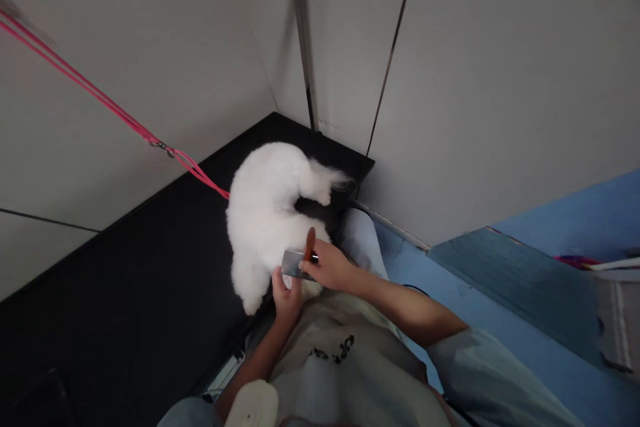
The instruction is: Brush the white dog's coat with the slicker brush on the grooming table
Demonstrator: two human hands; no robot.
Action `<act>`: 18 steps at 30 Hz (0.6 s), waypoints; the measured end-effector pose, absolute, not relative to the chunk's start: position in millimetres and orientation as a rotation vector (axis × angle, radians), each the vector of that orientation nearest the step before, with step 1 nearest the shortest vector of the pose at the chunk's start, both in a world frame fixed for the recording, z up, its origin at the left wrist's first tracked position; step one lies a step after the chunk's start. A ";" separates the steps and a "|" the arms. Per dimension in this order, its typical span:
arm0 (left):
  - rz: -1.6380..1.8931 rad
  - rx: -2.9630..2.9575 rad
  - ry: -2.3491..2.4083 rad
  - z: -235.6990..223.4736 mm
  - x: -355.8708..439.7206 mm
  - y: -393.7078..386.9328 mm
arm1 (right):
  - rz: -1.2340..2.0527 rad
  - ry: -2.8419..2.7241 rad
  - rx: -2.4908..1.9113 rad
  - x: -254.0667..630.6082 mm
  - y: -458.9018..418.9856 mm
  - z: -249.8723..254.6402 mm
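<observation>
A small white fluffy dog (270, 213) stands on a black grooming table (125, 293), its back end toward me. My right hand (333, 267) is closed on a slicker brush (300, 260) with a brown handle and a grey metal pad, held against the dog's rear fur. Just below the brush, my left hand (286, 297) rests on the dog's hind leg and grips it. A pink leash (100, 97) runs from the upper left down to the dog's neck.
Grey walls meet in a corner behind the table, with a metal pole (303, 33) rising there. A blue floor and a blue step (520, 280) lie to the right. My light apron fills the lower middle.
</observation>
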State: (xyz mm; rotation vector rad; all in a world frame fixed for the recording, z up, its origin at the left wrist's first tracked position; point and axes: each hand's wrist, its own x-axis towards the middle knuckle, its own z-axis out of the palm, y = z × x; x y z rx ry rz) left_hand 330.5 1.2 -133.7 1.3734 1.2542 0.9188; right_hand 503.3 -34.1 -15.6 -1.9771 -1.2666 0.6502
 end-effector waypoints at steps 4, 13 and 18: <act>0.918 1.368 1.231 -132.2 339.4 5.3 | 0.488 -1.191 -2.082 503.3 -23.0 -14.1; 0.979 1.333 1.278 -121.8 342.6 9.2 | 0.357 -1.214 -2.084 513.4 -16.7 4.1; 1.038 1.354 1.278 -118.3 346.2 15.1 | 0.574 -1.277 -2.031 515.4 -14.0 -1.5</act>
